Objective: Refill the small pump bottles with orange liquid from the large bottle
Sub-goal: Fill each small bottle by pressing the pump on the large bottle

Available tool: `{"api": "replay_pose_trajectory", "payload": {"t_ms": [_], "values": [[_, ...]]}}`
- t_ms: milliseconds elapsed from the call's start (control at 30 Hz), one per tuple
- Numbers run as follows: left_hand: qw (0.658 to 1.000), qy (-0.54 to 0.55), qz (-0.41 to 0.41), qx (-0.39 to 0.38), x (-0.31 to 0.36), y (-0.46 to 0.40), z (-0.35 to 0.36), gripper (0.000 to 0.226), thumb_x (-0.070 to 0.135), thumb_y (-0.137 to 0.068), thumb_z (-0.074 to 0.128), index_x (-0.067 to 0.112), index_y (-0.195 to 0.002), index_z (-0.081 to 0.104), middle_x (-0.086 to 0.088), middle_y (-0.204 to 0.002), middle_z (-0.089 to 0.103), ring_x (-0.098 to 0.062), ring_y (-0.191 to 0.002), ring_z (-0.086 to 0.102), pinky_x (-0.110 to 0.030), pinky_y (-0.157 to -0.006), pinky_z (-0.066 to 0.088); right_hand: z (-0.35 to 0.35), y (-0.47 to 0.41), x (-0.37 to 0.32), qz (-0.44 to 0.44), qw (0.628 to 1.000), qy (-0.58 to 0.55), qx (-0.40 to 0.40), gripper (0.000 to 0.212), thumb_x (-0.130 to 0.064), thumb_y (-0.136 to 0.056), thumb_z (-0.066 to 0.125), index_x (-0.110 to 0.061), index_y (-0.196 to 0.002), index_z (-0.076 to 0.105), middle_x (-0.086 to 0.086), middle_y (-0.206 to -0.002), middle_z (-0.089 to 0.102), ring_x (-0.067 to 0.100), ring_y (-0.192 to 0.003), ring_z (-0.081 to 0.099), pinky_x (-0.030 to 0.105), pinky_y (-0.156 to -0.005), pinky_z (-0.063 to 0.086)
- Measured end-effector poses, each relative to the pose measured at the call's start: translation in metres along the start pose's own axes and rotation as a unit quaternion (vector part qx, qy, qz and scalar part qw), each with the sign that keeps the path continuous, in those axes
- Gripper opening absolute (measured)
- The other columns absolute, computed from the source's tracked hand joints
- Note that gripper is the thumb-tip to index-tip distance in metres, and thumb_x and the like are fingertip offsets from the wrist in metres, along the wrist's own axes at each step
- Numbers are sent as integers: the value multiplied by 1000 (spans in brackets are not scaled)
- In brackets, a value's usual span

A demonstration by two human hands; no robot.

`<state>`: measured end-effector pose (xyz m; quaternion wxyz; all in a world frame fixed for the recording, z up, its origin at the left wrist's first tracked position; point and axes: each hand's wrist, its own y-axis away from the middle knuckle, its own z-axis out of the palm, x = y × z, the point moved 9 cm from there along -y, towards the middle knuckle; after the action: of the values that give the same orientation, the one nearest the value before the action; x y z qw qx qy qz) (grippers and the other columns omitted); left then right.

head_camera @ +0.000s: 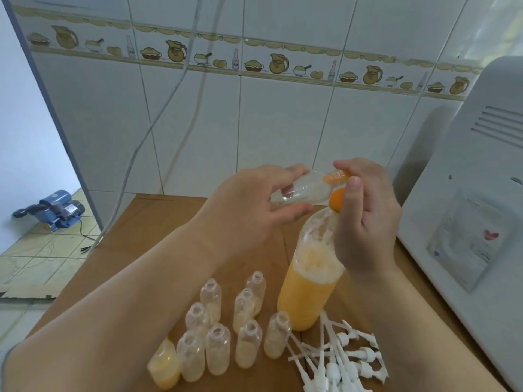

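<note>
Up above the surface [158, 222], the left hand [249, 205] holds a small clear bottle [300, 190] on its side, fingers [288, 213] wrapped under its body and thumb over the top, neck pointing right. The right hand [365, 219] meets it at the mouth, fingertips pinching the orange-stained neck, with the thumb upright just in front. A round orange piece [337, 200] shows just below that thumb, right at the top of the large bottle; I can't tell whether it is a cap or a funnel, nor whether the hand grips it.

The large bottle [308, 287] stands upright on the brown surface, directly under the right hand, orange liquid filling its lower part and pale foam clinging above. Its neck is partly hidden behind the right palm.

In front of it, a cluster of small open bottles [218, 349] stands near the lower edge, all uncapped, most holding a little pale yellowish residue at the bottom. One at the near left [165, 366] tilts and carries more orange liquid than the rest. To the right of the cluster, beside the large bottle's base, a heap of white pump heads [342, 360] lies tangled, dip tubes crossing each other.

A white appliance [467, 193] sits at the right edge, tiled wall [283, 123] behind, and a blue machine [53, 210] rests on the floor far left.
</note>
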<state>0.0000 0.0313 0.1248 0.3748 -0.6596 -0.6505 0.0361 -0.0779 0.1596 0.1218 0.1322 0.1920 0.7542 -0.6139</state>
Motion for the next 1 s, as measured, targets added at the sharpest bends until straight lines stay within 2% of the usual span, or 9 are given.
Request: {"api": "replay_pose_trajectory", "payload": {"t_ms": [100,233,400,500,633,767,867,933,1000], "values": [[1000,-10,-13,-25,-6,1,5,52,44,-87,59,27,-135,49,12,-98,60,7,-73,47,-14,-68,36,10,5,4,-2,1000,10,-23,39,-21,-96,32,-1,-108,63,0,-103,58,2,-101,49,7,-90,35],[999,-29,-9,-17,-6,-3,-6,48,47,-85,60,25,-128,55,7,-105,64,1,-75,49,-17,-67,39,12,-3,3,8,998,12,-67,46,-32,-97,27,-7,-114,61,-2,-108,57,-2,-102,47,2,-88,32],[1000,-8,-1,-9,1,-1,-3,52,45,-86,59,28,-134,50,16,-94,58,9,-73,46,-9,-65,34,2,-1,-3,-1,1000,-2,-4,41,-24,-96,29,-2,-109,62,-3,-105,54,2,-103,48,7,-90,33],[999,-11,-12,-28,-4,1,7,49,46,-87,58,29,-132,51,13,-97,59,4,-76,49,-12,-69,37,7,6,3,6,1000,8,8,39,-19,-95,31,1,-105,62,-1,-101,54,3,-100,47,7,-89,33],[999,-1,-19,-28,-7,0,1,46,44,-85,61,24,-127,56,9,-104,63,-2,-84,54,-24,-77,48,15,2,3,6,999,22,-42,42,-25,-96,30,-2,-110,61,1,-105,57,3,-102,47,5,-90,32],[1000,-14,-4,-7,-2,-5,-8,48,44,-85,61,24,-128,55,9,-102,64,1,-78,51,-15,-69,41,8,-6,-2,11,999,10,-33,45,-29,-97,26,-5,-112,62,-4,-106,55,-1,-103,46,2,-89,30],[1000,-14,-14,-13,-6,-2,0,48,44,-84,62,27,-128,54,12,-96,61,7,-75,49,-10,-68,37,9,-1,-1,2,1000,17,-16,44,-26,-97,28,-2,-109,62,2,-105,59,3,-104,49,5,-91,32],[999,-10,-26,-27,-11,0,6,51,43,-85,62,28,-131,51,12,-96,59,2,-84,52,-18,-78,44,15,5,3,5,999,27,-24,44,-27,-97,29,-1,-108,63,7,-104,62,7,-104,51,8,-91,34],[999,-5,-32,-34,-14,0,7,44,45,-84,62,26,-124,56,11,-104,62,-5,-93,55,-29,-84,48,18,6,3,6,999,35,-35,45,-29,-97,29,-1,-109,62,7,-105,62,9,-104,52,11,-91,37]]}}
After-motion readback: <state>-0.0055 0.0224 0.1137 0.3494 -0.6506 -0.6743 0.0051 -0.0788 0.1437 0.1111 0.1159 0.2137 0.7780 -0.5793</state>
